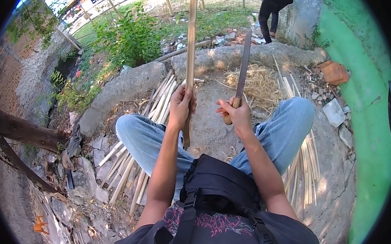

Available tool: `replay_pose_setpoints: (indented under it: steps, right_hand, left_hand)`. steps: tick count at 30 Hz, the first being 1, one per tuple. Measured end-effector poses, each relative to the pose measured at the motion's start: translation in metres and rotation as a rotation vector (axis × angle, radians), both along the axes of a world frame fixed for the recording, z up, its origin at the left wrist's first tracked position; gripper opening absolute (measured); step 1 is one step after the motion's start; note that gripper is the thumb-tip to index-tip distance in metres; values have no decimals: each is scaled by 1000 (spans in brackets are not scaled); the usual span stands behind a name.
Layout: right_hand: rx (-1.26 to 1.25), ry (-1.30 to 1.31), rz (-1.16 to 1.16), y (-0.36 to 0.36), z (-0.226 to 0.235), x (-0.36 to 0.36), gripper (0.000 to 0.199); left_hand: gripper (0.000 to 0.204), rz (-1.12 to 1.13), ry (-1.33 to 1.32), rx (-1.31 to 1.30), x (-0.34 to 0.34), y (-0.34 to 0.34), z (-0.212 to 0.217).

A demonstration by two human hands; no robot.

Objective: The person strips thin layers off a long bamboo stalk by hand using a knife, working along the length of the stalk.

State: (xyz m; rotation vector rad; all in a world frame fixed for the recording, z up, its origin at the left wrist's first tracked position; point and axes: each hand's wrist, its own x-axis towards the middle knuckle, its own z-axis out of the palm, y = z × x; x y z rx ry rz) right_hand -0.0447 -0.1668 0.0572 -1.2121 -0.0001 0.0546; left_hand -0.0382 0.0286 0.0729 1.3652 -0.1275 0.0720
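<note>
My left hand is closed around a long bamboo strip, which stands almost upright and runs past the top edge of the picture. Its lower end comes down between my knees. In my right hand is a machete with a wooden handle, its dark blade pointing up and slightly right. Blade and strip are apart. Under my left leg lies a bundle of split bamboo strips. Thinner strips lie beside and under my right leg. A heap of pale shavings rests on the ground beyond my right hand.
A low concrete kerb curves ahead of me. Along the right runs a green wall, with rubble at its foot. Dark logs jut in from the left. A person in dark clothes stands beyond the kerb, near a leafy bush.
</note>
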Motion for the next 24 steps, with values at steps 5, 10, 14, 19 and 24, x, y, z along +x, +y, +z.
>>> replay_pose_setpoints:
  steps: [5, 10, 14, 19, 24]
  right_hand:
    - [-25, -29, 15, 0, 7, -2, 29]
    - [-41, -14, 85, 7, 8, -6, 27]
    - [-46, -9, 19, -1, 6, -5, 30]
    - [-155, -63, -197, -37, 49, -12, 34]
    - [-74, -58, -268, -99, 96, -29, 35]
  left_hand:
    - [18, -33, 71, -136, -7, -4, 26]
    - [24, -22, 44, -245, -14, -7, 45]
    - [30, 42, -11, -121, -42, 19, 62]
    - [38, 472, 77, 248, -111, 87, 73]
    - [31, 799, 234, 549, -179, 172, 33]
